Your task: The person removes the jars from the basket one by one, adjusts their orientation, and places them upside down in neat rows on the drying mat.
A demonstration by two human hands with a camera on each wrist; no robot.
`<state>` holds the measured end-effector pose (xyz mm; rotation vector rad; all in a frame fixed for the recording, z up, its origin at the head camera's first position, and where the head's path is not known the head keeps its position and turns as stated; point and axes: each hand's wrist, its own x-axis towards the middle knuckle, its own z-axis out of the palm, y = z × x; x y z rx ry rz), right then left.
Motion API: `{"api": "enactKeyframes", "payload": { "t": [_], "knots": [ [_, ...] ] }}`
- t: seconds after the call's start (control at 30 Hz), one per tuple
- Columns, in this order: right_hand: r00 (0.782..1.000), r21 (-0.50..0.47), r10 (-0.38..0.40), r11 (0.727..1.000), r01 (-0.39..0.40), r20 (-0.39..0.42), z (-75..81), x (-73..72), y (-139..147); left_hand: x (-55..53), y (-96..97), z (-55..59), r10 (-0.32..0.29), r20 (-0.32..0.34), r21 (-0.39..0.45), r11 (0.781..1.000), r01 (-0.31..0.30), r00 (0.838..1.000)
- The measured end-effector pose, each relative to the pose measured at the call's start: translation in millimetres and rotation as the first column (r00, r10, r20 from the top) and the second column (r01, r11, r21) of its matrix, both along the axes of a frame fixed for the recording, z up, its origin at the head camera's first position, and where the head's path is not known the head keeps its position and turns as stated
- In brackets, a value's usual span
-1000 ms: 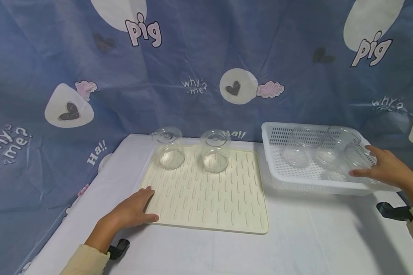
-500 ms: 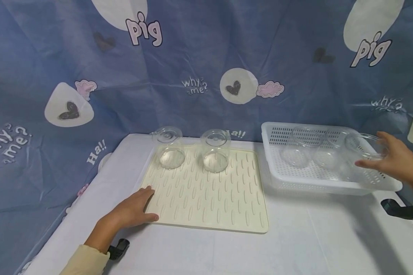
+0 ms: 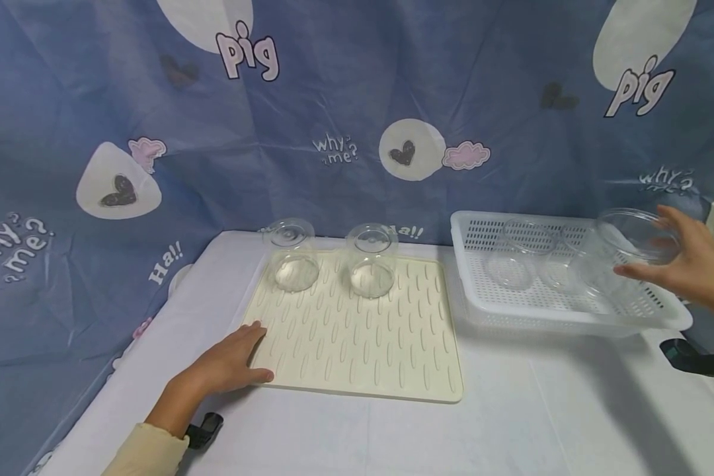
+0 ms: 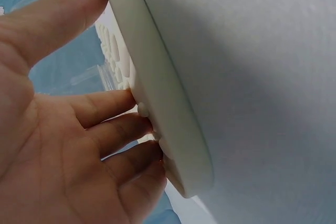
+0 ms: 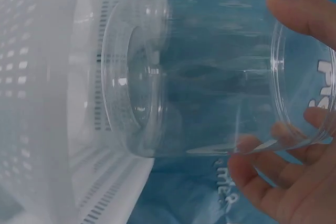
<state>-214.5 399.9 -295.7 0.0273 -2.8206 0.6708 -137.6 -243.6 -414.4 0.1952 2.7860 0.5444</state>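
My right hand [image 3: 690,264] grips a clear cup [image 3: 633,235] near its rim, holding it mouth up over the right end of the white basket [image 3: 547,318]. In the right wrist view the thumb and fingers span the cup's wall [image 5: 205,77] on opposite sides, close to the mouth. My left hand [image 3: 229,360] rests at the near left corner of the cream ridged mat [image 3: 363,350]. Its extended fingertips touch the mat's edge [image 4: 163,93] in the left wrist view. On the mat's back part two clear cups [image 3: 297,271] [image 3: 371,274] stand upside down.
Several more clear cups [image 3: 526,251] stand mouth up inside the perforated basket at the back right. A white cloth [image 3: 512,410] covers the table. Behind hangs a blue printed curtain [image 3: 333,86], close to the back edge of mat and basket.
My right hand has taken hold of a cup in the basket and raised it up and slightly right. The left hand has stayed at the mat's corner.
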Motion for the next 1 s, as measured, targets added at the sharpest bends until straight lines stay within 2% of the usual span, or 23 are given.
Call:
{"api": "enactKeyframes", "payload": {
  "t": [0.27, 0.47, 0.63, 1.0],
  "knots": [
    [0.999, 0.022, 0.030, 0.999, -0.030, -0.012, 13.2, 6.2, -24, -0.2, -2.0, -2.8, -0.010, -0.004, 0.007, 1.000, 0.010, 1.000],
    [0.998, 0.065, 0.054, 0.996, -0.056, 0.028, 19.9, 11.2, -49, 0.2, -2.8, -4.2, -0.012, 0.001, 0.014, 1.000, 0.012, 1.000],
    [0.990, 0.032, 0.135, 0.990, -0.136, 0.028, 23.4, 13.5, -68, 1.0, -3.3, -5.8, -0.015, 0.001, 0.021, 1.000, 0.015, 1.000],
    [0.956, -0.066, 0.286, 0.955, -0.290, -0.059, 32.6, 26.8, -120, 1.7, -3.2, -4.3, -0.013, -0.004, 0.032, 0.999, 0.013, 1.000]
  ]
}}
